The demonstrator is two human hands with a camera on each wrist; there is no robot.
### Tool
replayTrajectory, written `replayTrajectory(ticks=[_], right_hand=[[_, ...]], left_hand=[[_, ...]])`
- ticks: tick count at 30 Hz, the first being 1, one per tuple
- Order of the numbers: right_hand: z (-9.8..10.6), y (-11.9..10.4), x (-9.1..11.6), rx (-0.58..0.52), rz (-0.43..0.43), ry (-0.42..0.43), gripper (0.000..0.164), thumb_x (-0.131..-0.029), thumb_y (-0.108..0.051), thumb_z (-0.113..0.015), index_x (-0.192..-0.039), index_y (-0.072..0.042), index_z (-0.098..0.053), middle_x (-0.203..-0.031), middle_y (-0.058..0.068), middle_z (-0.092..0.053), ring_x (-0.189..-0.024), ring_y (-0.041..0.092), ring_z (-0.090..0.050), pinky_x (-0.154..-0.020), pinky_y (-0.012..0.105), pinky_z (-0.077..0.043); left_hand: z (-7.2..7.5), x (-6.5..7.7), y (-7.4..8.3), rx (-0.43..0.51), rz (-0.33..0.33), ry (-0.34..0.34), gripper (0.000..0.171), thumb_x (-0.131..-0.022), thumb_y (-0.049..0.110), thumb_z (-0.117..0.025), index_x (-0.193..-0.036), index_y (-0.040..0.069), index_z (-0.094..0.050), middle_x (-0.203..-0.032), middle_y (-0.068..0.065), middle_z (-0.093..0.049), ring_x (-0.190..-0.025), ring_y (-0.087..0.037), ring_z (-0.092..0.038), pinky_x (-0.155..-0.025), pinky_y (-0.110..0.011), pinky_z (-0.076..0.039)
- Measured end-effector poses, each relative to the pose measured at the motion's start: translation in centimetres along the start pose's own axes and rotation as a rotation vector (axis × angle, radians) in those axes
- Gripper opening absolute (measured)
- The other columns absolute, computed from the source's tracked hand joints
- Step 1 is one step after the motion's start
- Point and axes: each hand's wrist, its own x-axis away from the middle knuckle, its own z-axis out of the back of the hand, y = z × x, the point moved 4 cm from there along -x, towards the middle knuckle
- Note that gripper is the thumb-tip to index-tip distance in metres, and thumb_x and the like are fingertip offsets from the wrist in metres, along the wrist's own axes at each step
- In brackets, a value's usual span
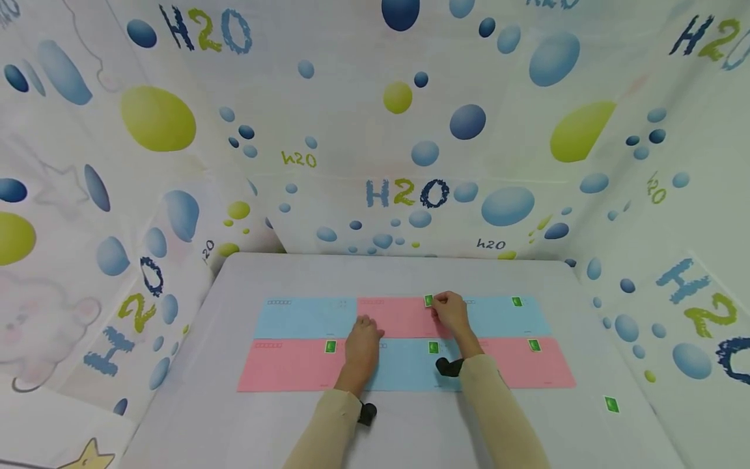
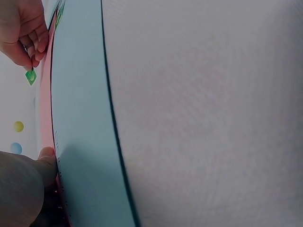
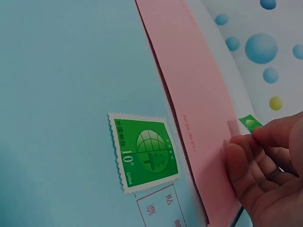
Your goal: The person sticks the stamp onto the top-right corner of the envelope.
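My right hand (image 1: 451, 314) pinches a small green postage stamp (image 1: 428, 301) between thumb and fingertips, over the top right corner of the pink envelope (image 1: 398, 319) in the middle of the far row. In the right wrist view the pinched stamp (image 3: 250, 123) stands tilted above the pink paper. Fingers of my left hand (image 1: 362, 345) rest on the left end of that same envelope. Nearest to me lies a blue envelope (image 1: 404, 374), partly under my forearms, with a green stamp (image 3: 147, 152) at its upper right corner, printed with a globe and a tree.
Two rows of pink and blue envelopes lie edge to edge. Stamps sit on the near left pink envelope (image 1: 287, 371), near right pink envelope (image 1: 545, 371) and far right blue envelope (image 1: 504, 319); the far left blue envelope (image 1: 305, 319) shows none. A loose stamp (image 1: 612, 404) lies at right.
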Motion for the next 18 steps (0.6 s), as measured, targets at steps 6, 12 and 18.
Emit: replayTrajectory(ticks=[6,12,18], right_hand=[[-0.31,-0.25,0.11,0.075,0.017,0.031,0.025,-0.097,-0.016,-0.058,-0.112,0.002,-0.067,-0.087,0.015,-0.071,-0.073,0.018,-0.063,-0.063,0.025,-0.050],[-0.57,-0.10,0.19,0.115,0.022,0.055,0.025,-0.097,-0.015,-0.057,-0.112,0.003,-0.067,-0.094,0.018,-0.072,-0.081,0.023,-0.065,-0.069,0.031,-0.053],[-0.92,0.23,-0.01,0.157,0.040,0.077,0.024,-0.096,-0.015,-0.059,-0.110,0.002,-0.067,-0.099,0.019,-0.071,-0.087,0.028,-0.066,-0.075,0.039,-0.055]], left_hand=[[-0.05,-0.04,-0.03,0.023,0.001,-0.002,0.034,-0.094,0.018,-0.068,-0.121,-0.003,-0.068,-0.133,-0.018,-0.064,-0.132,-0.030,-0.057,-0.101,-0.039,-0.054],[-0.02,0.04,-0.03,0.005,-0.009,-0.010,0.036,-0.093,0.016,-0.068,-0.124,-0.002,-0.067,-0.136,-0.018,-0.063,-0.134,-0.030,-0.056,-0.103,-0.040,-0.053],[-0.14,0.19,-0.11,-0.026,-0.026,-0.037,0.034,-0.090,0.006,-0.070,-0.124,0.002,-0.070,-0.138,-0.016,-0.063,-0.137,-0.030,-0.054,-0.107,-0.041,-0.050]])
